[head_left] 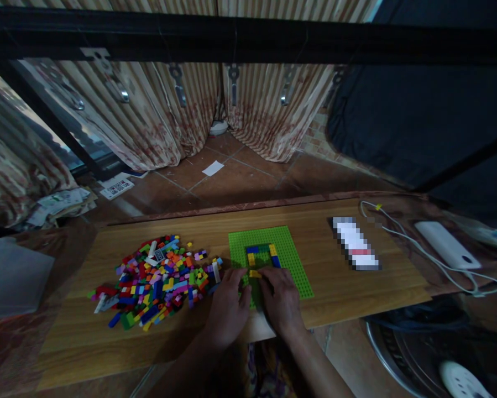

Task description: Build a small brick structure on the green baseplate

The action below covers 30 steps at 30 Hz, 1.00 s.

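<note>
A green studded baseplate (292, 260) lies on the wooden board. On it stands a partial outline of blue, green and yellow bricks (272, 251). My right hand (282, 298) reaches over the plate's near part, fingers bent, its fingertips at a small yellow brick (254, 273). The grip itself is partly hidden by the fingers. At the plate's near left edge, my left hand (230, 301) rests with its fingers curved and the thumb apart from them; nothing shows between them. Left of that hand spreads a pile of loose coloured bricks (161, 284).
A blurred-out phone-like object (356, 244) lies on the right of the wooden board (314, 221). Farther right are a white power bank (447, 244) and a white cable (422, 243). A clear plastic container (16, 276) is at far left. Curtains (148, 116) hang behind.
</note>
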Each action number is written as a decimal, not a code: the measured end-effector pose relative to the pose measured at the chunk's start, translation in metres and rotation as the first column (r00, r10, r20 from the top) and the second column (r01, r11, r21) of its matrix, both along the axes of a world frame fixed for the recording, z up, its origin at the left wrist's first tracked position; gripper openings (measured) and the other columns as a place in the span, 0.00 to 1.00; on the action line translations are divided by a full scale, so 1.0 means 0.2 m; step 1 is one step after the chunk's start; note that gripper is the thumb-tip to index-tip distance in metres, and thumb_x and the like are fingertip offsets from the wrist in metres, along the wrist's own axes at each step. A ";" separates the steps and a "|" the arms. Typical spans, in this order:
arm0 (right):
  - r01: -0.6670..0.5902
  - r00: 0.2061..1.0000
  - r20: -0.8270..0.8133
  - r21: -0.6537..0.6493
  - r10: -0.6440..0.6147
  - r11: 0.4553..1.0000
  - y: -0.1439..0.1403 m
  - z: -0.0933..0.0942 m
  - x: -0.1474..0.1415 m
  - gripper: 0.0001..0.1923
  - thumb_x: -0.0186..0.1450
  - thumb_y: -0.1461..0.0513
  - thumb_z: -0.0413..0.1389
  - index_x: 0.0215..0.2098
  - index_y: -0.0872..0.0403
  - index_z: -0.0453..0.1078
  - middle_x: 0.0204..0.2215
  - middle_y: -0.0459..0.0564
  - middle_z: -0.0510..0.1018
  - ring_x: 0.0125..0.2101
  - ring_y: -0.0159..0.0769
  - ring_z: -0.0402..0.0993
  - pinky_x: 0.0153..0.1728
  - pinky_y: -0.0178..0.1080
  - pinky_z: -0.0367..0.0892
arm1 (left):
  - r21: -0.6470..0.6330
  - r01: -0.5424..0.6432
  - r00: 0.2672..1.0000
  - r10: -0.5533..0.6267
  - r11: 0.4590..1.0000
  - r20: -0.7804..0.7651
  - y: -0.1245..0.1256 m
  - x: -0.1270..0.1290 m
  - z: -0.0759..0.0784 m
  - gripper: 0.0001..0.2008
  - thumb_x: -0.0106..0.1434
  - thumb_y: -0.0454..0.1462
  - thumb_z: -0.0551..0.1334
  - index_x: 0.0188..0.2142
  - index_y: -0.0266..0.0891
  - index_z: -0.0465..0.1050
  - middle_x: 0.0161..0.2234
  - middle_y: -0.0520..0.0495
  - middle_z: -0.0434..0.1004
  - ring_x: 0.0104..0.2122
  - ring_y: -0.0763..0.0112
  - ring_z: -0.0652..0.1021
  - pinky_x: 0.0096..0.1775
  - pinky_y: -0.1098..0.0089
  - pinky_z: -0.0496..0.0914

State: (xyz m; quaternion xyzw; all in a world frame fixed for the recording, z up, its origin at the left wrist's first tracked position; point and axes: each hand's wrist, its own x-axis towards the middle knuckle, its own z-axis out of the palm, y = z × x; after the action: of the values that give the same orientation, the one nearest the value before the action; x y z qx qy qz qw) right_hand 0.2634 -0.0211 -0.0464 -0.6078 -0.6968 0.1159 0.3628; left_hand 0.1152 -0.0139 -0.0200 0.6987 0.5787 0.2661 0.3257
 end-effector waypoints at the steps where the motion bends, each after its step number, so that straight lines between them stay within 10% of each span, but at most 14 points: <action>1: -0.008 1.000 -0.001 0.004 0.008 1.000 -0.01 0.00 0.00 0.09 0.68 0.66 0.51 0.43 0.53 0.72 0.39 0.50 0.79 0.41 0.41 0.71 0.43 0.43 0.68 | 0.002 0.007 1.000 -0.007 1.000 -0.015 0.00 0.00 0.00 0.15 0.62 0.31 0.54 0.49 0.38 0.67 0.44 0.42 0.71 0.45 0.62 0.75 0.42 0.62 0.73; 30: 0.093 0.996 0.006 0.006 -0.093 0.996 -0.02 -0.01 -0.02 0.14 0.68 0.65 0.46 0.46 0.54 0.72 0.42 0.54 0.79 0.42 0.41 0.73 0.44 0.46 0.69 | -0.025 0.025 0.986 -0.029 0.999 -0.164 0.02 0.04 0.01 0.16 0.64 0.33 0.54 0.51 0.36 0.67 0.45 0.40 0.71 0.44 0.61 0.76 0.43 0.62 0.72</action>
State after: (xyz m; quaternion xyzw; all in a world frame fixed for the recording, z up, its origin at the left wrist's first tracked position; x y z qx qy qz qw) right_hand 0.2591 -0.0254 -0.0485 -0.6390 -0.6693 0.0951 0.3671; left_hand 0.1240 -0.0106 -0.0175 0.7222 0.5971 0.1965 0.2886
